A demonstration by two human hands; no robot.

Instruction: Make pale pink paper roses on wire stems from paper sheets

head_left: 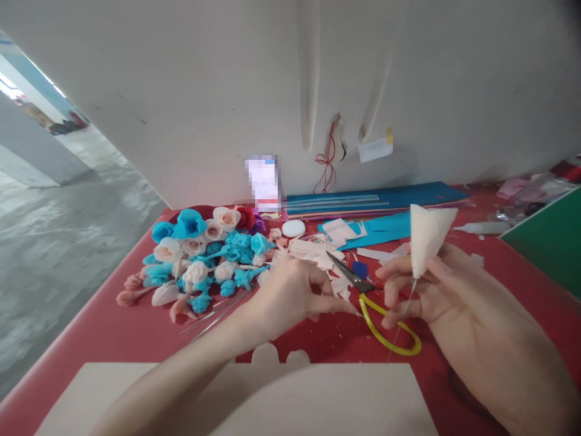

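In my right hand a cream paper flower, shaped like a cone, stands upright. Thumb and fingers grip its narrow base, and a thin wire stem runs down from it. My left hand is lower over the table, thumb and fingertips pinched together; what lies between them, if anything, is too small to make out. Scissors with yellow handles rest between the two hands, blades pointing away to the left. White paper scraps lie behind my left hand.
Blue, cream and pink paper flowers are heaped on the left of the red table. Thin wires lie beside them. A cream sheet is in front. Blue paper, a glue bottle and a propped phone are at the back.
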